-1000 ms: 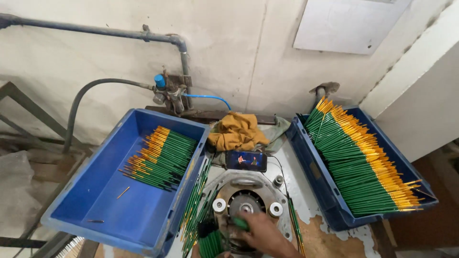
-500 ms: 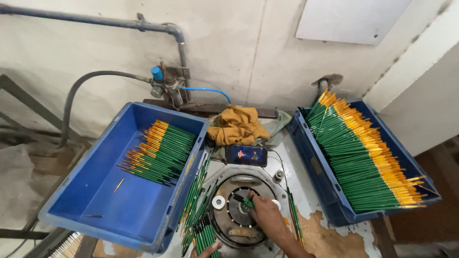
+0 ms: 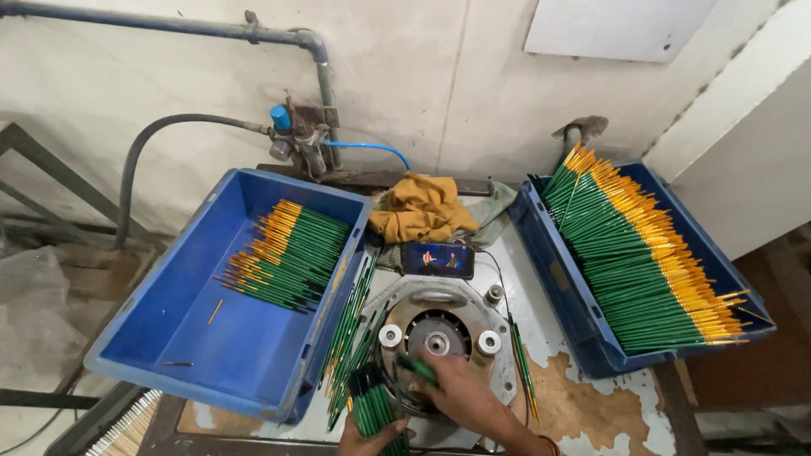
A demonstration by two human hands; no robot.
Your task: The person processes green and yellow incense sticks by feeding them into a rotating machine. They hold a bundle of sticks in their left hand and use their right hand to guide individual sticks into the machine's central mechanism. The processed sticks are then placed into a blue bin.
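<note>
Worn table (image 3: 591, 397) against a stained wall with pipework; I am feeding green pencils into a round machine head.

My right hand (image 3: 456, 397) rests on the round metal fixture (image 3: 435, 342), fingers closed on a single green pencil (image 3: 418, 369) whose tip points at the centre hole just ahead of them. My left hand (image 3: 372, 437), low at the frame edge, grips a bundle of green pencils (image 3: 372, 405) just left of the right fingers. Far left of both hands stands a blue crate (image 3: 169, 338) with a small pile; far right, a second blue crate (image 3: 574, 312) stacked full. A phone (image 3: 438, 259) lies beyond the fixture. Step in hand, as I judge it: loading one pencil. Next move calls for aligning its end squarely with the hole.
</note>
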